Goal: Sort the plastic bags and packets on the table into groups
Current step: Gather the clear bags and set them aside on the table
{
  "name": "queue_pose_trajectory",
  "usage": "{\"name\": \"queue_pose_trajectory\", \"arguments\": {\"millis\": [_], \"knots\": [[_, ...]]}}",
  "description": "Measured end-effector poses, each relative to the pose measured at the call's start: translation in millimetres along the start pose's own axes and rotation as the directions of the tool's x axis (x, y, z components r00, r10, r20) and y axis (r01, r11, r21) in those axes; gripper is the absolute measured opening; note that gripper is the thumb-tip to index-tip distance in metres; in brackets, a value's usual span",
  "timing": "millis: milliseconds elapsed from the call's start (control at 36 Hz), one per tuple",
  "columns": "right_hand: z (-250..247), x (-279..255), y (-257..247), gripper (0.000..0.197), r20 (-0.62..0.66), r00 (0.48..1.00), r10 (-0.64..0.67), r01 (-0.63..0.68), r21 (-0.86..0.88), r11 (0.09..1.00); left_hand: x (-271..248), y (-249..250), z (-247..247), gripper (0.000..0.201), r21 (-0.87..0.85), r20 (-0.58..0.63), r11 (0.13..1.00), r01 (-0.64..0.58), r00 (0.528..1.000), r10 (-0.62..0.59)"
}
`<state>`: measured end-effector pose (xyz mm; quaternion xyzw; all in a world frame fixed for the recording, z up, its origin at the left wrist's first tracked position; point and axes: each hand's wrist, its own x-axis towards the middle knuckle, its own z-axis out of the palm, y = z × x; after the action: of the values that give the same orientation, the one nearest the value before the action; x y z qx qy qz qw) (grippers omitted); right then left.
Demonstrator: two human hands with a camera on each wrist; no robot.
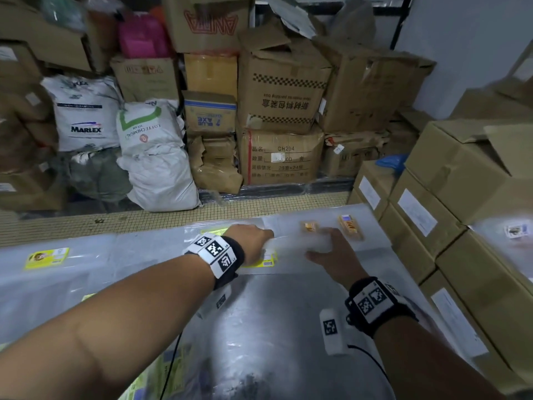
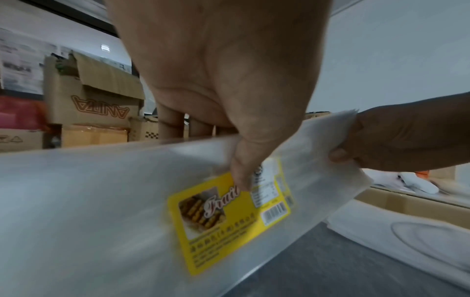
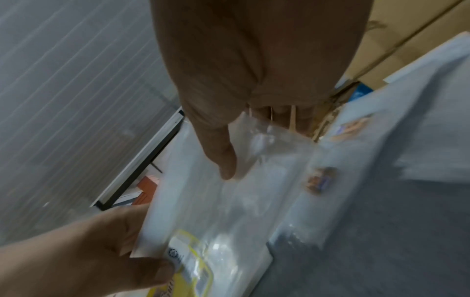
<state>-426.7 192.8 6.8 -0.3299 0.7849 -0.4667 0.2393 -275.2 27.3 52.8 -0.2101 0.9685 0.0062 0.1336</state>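
Observation:
A clear plastic bag (image 1: 291, 245) with a yellow printed label (image 2: 229, 219) is held between both hands over the far middle of the table (image 1: 274, 327). My left hand (image 1: 255, 243) pinches its edge by the label, thumb (image 2: 244, 166) on top and fingers behind. My right hand (image 1: 331, 251) grips the other end, with the thumb (image 3: 223, 154) on the film and the fingers underneath. In the right wrist view the bag (image 3: 229, 211) is blurred. Two clear packets with orange labels (image 1: 310, 226) (image 1: 350, 226) lie just beyond the hands.
Another yellow-labelled bag (image 1: 46, 258) lies flat at the far left, and more bags (image 1: 150, 379) overlap at the near left. Stacked cardboard boxes (image 1: 450, 215) line the table's right side, one carrying a labelled bag (image 1: 516, 230). Boxes and white sacks (image 1: 155, 157) stand behind.

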Motion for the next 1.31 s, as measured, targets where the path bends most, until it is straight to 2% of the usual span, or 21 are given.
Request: {"name": "queue_pose_trajectory", "arguments": {"millis": [56, 139, 361, 500, 639, 750, 861, 944, 1028, 1194, 1306], "knots": [[0, -2, 10, 0.042, 0.005, 0.997, 0.075, -0.075, 0.011, 0.997, 2, 8, 6, 0.046, 0.015, 0.004, 1.000, -0.008, 1.000, 0.008], [-2, -3, 26, 0.032, 0.010, 0.995, 0.097, -0.096, -0.051, 0.994, 3, 16, 17, 0.048, 0.013, 0.027, 1.000, -0.019, 0.999, 0.019], [-1, 1, 63, 0.029, -0.003, 0.987, 0.159, -0.158, -0.127, 0.979, -2, 12, 39, 0.056, -0.024, 0.090, 1.000, -0.003, 0.996, 0.005], [-10, 1, 83, 0.029, -0.020, 0.965, 0.261, -0.262, -0.101, 0.960, -11, -21, 48, 0.056, -0.051, 0.156, 0.992, 0.113, 0.982, -0.104], [-8, 1, 89, 0.029, -0.004, 0.961, 0.276, -0.275, -0.103, 0.956, -14, -40, 60, 0.050, -0.173, 0.203, 0.956, 0.238, 0.958, -0.202], [-5, 8, 86, 0.035, 0.014, 0.954, 0.300, -0.299, -0.057, 0.953, -14, -43, 64, 0.043, -0.291, 0.196, 0.913, 0.284, 0.952, -0.234], [-15, 15, 77, 0.034, -0.015, 0.959, 0.282, -0.281, 0.052, 0.958, -13, -55, 61, 0.020, -0.521, 0.123, 0.811, 0.267, 0.964, -0.237], [-20, 19, 75, 0.025, -0.031, 0.956, 0.292, -0.287, 0.113, 0.951, -11, -63, 64, 0.027, -0.722, 0.051, 0.649, 0.240, 0.954, -0.296], [-17, 18, 80, 0.025, -0.042, 0.954, 0.296, -0.287, 0.154, 0.946, -15, -67, 79, 0.027, -0.836, 0.035, 0.514, 0.192, 0.954, -0.298], [-3, 4, 98, 0.026, -0.031, 0.951, 0.309, -0.303, 0.128, 0.944, -22, -55, 109, 0.038, -0.889, 0.018, 0.417, 0.188, 0.925, -0.379], [1, 2, 103, 0.032, -0.028, 0.957, 0.290, -0.287, 0.076, 0.955, -24, -49, 120, 0.047, -0.942, 0.047, 0.274, 0.196, 0.881, -0.470]]}}
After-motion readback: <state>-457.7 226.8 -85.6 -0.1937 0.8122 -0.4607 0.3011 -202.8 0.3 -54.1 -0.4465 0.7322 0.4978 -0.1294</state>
